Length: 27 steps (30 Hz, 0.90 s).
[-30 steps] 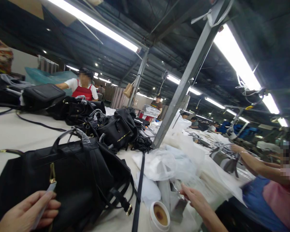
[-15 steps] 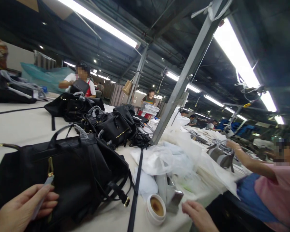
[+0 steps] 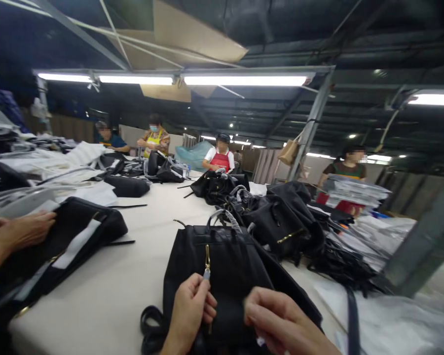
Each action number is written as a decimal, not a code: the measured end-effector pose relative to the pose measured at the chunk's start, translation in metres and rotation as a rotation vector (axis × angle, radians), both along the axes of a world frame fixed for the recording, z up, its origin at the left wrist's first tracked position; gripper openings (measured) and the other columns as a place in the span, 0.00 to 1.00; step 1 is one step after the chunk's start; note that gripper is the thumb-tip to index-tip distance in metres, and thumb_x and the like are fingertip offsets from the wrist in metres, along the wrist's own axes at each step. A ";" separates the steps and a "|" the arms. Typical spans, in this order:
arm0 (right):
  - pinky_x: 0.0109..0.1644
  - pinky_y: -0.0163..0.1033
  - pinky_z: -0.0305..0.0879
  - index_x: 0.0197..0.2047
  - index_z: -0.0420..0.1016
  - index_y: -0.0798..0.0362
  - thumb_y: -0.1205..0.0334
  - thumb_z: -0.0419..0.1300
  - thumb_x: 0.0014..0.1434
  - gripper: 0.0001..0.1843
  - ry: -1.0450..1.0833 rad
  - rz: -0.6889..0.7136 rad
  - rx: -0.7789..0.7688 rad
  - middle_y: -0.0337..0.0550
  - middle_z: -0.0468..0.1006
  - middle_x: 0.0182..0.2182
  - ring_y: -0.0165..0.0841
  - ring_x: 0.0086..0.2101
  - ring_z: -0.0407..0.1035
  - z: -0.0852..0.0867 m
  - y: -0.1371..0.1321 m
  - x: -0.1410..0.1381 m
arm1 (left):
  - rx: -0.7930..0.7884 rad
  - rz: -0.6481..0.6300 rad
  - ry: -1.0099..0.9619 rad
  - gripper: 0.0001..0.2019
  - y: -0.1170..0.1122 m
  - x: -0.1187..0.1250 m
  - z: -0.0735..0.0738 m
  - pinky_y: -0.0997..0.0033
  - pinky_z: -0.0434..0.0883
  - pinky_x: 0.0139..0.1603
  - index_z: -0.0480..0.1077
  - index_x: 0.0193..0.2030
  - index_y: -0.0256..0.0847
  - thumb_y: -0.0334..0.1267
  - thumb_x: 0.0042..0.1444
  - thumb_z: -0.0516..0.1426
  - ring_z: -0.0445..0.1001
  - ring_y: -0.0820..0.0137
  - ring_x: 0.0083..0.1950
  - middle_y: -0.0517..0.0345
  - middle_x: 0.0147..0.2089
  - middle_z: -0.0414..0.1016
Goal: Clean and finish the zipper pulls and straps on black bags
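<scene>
A black backpack [image 3: 237, 266] with gold zips lies on the pale table in front of me. My left hand [image 3: 194, 305] is closed at its front, pinching the zipper pull [image 3: 206, 274], which has a greyish strip of wrapping at its end. Above the fingers the pull's gold part stands out, and the gold zip runs on below the hand. To the right, over the lower part of the backpack, my right hand [image 3: 277, 315] has its fingers curled together. Whatever it holds is hidden; a small whitish bit shows beneath it.
At the left a co-worker's hands [image 3: 25, 231] rest on another black bag [image 3: 85, 231]. More black bags [image 3: 281, 217] are heaped behind the backpack. A metal post [image 3: 425, 246] and clear plastic bags [image 3: 399, 315] stand at the right. Several people work beyond the table [image 3: 159, 207].
The view has swung left, bringing the backpack to the middle. My right hand has come from beside the round tub to over the backpack. My left hand stays on the zipper pull.
</scene>
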State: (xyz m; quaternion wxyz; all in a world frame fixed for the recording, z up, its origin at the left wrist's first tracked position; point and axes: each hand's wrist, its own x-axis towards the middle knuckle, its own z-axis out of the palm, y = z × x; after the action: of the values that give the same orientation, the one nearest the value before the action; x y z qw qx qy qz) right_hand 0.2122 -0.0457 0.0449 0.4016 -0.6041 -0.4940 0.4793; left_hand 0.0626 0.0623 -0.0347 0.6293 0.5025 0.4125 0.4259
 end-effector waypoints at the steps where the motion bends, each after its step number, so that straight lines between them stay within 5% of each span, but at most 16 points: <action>1: 0.21 0.33 0.41 0.24 0.69 0.50 0.45 0.59 0.49 0.17 -0.002 0.038 0.029 0.31 0.59 0.15 0.25 0.17 0.47 0.007 0.023 -0.014 | 0.001 0.004 -0.001 0.27 -0.001 0.000 0.000 0.80 0.62 0.14 0.64 0.25 0.41 0.65 0.41 0.60 0.68 0.75 0.15 0.62 0.17 0.71; 4: 0.22 0.32 0.43 0.20 0.67 0.51 0.54 0.57 0.49 0.13 -0.107 0.055 0.098 0.30 0.58 0.14 0.25 0.18 0.49 0.006 0.076 -0.037 | 0.005 -0.003 0.009 0.28 -0.002 0.001 -0.003 0.80 0.60 0.13 0.64 0.26 0.40 0.68 0.42 0.58 0.69 0.75 0.15 0.61 0.18 0.71; 8: 0.22 0.33 0.44 0.15 0.66 0.52 0.61 0.57 0.47 0.12 -0.213 0.017 0.103 0.30 0.58 0.12 0.25 0.18 0.50 -0.021 0.107 -0.033 | 0.026 -0.009 0.041 0.27 -0.001 0.002 -0.010 0.80 0.59 0.12 0.64 0.28 0.41 0.68 0.46 0.55 0.68 0.74 0.14 0.61 0.18 0.71; 15: 0.23 0.35 0.45 0.11 0.66 0.51 0.63 0.58 0.46 0.15 -0.329 -0.039 0.063 0.32 0.62 0.10 0.27 0.17 0.53 -0.041 0.116 -0.021 | 0.112 0.088 0.053 0.20 -0.007 0.005 -0.017 0.78 0.58 0.13 0.64 0.29 0.43 0.59 0.55 0.55 0.68 0.73 0.14 0.61 0.19 0.71; 18: 0.22 0.34 0.45 0.11 0.66 0.51 0.63 0.58 0.46 0.14 -0.337 -0.027 0.044 0.32 0.62 0.10 0.27 0.17 0.54 -0.038 0.117 -0.021 | 0.236 0.182 0.097 0.19 -0.010 0.006 -0.016 0.74 0.62 0.17 0.68 0.48 0.43 0.54 0.57 0.55 0.69 0.69 0.15 0.62 0.19 0.71; 21: 0.21 0.33 0.45 0.11 0.65 0.51 0.63 0.56 0.46 0.14 -0.329 0.008 0.024 0.32 0.61 0.09 0.26 0.16 0.53 -0.034 0.116 -0.021 | 0.348 0.195 0.172 0.30 -0.012 0.003 -0.015 0.69 0.69 0.27 0.58 0.67 0.41 0.49 0.60 0.52 0.72 0.64 0.20 0.62 0.19 0.70; 27: 0.19 0.33 0.42 0.12 0.65 0.51 0.62 0.54 0.47 0.14 -0.306 0.072 -0.010 0.31 0.59 0.09 0.24 0.14 0.50 -0.029 0.112 -0.018 | 0.382 0.062 0.318 0.25 -0.007 -0.006 -0.013 0.66 0.72 0.33 0.70 0.60 0.43 0.50 0.60 0.51 0.75 0.60 0.26 0.52 0.24 0.75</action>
State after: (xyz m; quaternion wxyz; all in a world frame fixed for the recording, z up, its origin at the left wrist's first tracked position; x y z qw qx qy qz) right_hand 0.1938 0.0665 0.0158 0.3011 -0.6538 -0.5685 0.3984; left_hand 0.0563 0.0551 -0.0479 0.4367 0.6601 0.4336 0.4307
